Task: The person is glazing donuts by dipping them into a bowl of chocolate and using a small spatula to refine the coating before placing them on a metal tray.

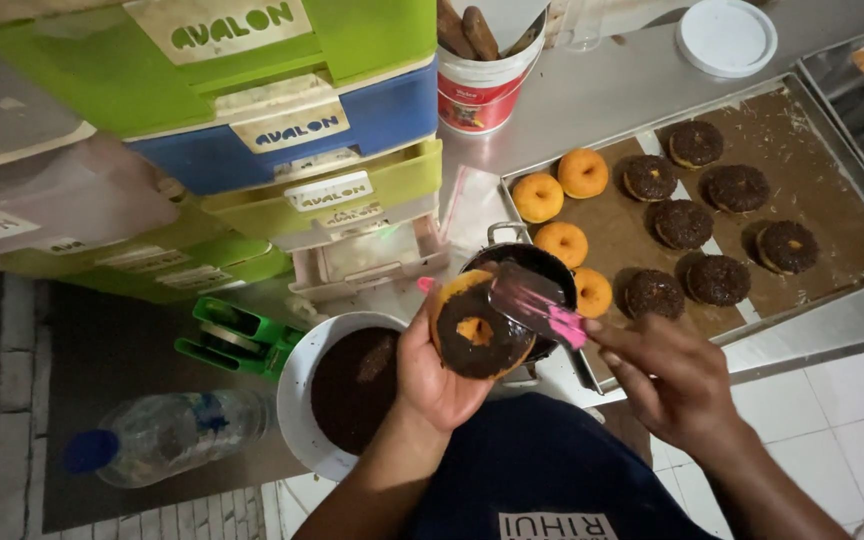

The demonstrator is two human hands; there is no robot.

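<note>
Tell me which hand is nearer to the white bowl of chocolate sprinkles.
Left. The left hand, holding a chocolate-glazed donut, sits right beside the white bowl, at its right rim. The right hand, gripping a pink spatula, is farther right, past the donut.

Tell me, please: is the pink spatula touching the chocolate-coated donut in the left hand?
Touching. The head view shows the spatula blade lying on the dark coating of the donut, which the left hand holds.

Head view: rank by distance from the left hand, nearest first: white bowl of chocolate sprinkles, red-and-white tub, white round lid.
From the left hand:
1. White bowl of chocolate sprinkles, just beside the hand, lower left.
2. Red-and-white tub, top centre.
3. White round lid, far top right.
</note>
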